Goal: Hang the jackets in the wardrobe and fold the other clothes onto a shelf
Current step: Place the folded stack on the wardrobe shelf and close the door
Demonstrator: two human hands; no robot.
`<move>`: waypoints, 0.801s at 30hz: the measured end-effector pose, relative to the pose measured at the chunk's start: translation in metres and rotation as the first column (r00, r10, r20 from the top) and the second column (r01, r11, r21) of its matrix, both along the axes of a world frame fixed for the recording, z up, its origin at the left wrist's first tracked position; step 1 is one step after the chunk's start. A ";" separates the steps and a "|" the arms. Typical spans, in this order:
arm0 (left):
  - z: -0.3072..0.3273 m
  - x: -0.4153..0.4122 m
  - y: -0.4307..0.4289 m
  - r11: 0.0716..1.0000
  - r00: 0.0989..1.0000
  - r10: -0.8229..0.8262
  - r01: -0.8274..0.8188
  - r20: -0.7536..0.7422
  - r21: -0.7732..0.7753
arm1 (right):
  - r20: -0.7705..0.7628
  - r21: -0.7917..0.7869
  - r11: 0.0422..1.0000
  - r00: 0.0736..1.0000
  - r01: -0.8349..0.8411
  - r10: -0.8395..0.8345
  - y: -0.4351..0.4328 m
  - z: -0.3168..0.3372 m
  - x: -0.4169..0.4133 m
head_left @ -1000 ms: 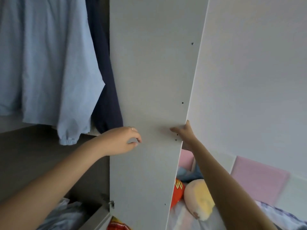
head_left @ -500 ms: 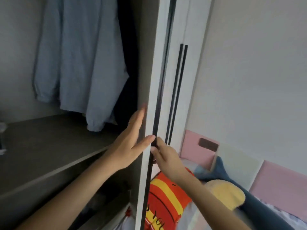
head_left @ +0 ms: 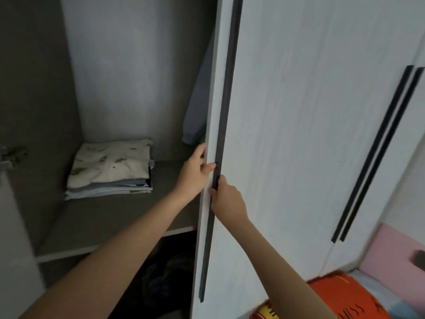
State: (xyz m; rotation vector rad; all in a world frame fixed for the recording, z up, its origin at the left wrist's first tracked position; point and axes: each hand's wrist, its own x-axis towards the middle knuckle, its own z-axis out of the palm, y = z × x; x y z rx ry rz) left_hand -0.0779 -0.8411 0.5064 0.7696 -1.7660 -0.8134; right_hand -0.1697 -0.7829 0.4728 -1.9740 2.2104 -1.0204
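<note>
On my feed the wardrobe door (head_left: 287, 134) reads as white laminated board, matt, with a faint wood grain. Its long handle strip (head_left: 227, 88) is dark and matt; metal or plastic, I cannot tell. The shelf (head_left: 115, 215) looks like grey-brown matt board with a pale edge. The folded clothes (head_left: 110, 166) are soft cloth, the top piece printed. The hanging sleeve (head_left: 196, 116) is blue-grey cloth with a ribbed cuff.

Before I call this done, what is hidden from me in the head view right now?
Head view:
Grey-blue hanging garment: only a sleeve shows; white wardrobe door covers the rest.
Hanging rail: beyond the top edge.
Dark heap below the grey shelf: too dim and blurred to identify.
</note>
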 end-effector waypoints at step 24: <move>-0.022 0.051 0.018 0.970 0.903 0.240 -0.206 0.356 -0.131 | -0.006 0.393 0.913 0.994 0.107 -0.113 -0.008 -0.007 0.013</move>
